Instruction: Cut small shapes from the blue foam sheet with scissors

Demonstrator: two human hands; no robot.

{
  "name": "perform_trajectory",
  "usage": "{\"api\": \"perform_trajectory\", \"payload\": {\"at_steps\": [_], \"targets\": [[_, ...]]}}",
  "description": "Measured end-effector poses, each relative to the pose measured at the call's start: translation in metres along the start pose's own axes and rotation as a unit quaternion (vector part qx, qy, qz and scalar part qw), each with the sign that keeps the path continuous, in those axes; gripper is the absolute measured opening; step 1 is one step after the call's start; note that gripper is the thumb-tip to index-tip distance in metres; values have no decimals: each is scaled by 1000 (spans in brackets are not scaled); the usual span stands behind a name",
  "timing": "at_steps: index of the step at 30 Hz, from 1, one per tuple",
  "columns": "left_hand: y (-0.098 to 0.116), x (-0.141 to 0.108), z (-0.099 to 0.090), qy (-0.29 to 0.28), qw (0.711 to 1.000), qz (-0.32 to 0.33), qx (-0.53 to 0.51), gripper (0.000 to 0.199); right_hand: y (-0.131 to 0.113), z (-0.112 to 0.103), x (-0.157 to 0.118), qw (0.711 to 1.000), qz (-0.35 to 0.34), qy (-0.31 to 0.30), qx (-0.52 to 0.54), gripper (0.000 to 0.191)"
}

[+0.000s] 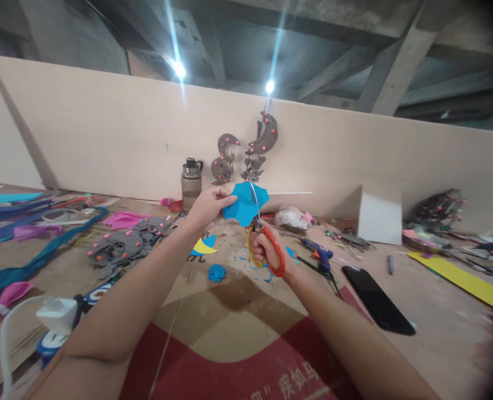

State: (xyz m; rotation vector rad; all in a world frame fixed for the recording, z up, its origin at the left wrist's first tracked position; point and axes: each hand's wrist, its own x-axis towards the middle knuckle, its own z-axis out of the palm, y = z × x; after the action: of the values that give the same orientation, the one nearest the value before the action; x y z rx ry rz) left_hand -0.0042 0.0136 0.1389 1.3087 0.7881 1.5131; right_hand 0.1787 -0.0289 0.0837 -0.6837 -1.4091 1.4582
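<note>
My left hand pinches the left edge of a blue sheet with a wavy, partly cut outline; whether it is paper or felt I cannot tell. My right hand is wrapped round the handles of a pair of scissors, one handle red-orange and one yellow. Their blades point up and lie across the right part of the blue sheet. Below, on the cardboard, rest a small blue cut-out and a yellow crescent beside another blue piece. Blue scraps are scattered under the scissors.
A blue glue gun and a black phone lie to the right. Grey moon decorations and a power strip with a white plug are on the left. A bottle stands against the back board.
</note>
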Motion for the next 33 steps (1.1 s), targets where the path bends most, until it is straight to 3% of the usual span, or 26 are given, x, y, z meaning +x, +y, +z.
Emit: {"api": "perform_trajectory", "payload": {"at_steps": [10, 23, 33], "targets": [[0, -1, 0, -5, 1000, -15, -7, 44, -5, 3, 0, 999, 39, 30, -19, 32], [3, -3, 1, -43, 995, -88, -19, 37, -6, 7, -6, 995, 4, 31, -95, 13], [-10, 2, 1, -83, 990, -114, -5, 34, -2, 4, -1, 994, 6, 52, -99, 25]]}}
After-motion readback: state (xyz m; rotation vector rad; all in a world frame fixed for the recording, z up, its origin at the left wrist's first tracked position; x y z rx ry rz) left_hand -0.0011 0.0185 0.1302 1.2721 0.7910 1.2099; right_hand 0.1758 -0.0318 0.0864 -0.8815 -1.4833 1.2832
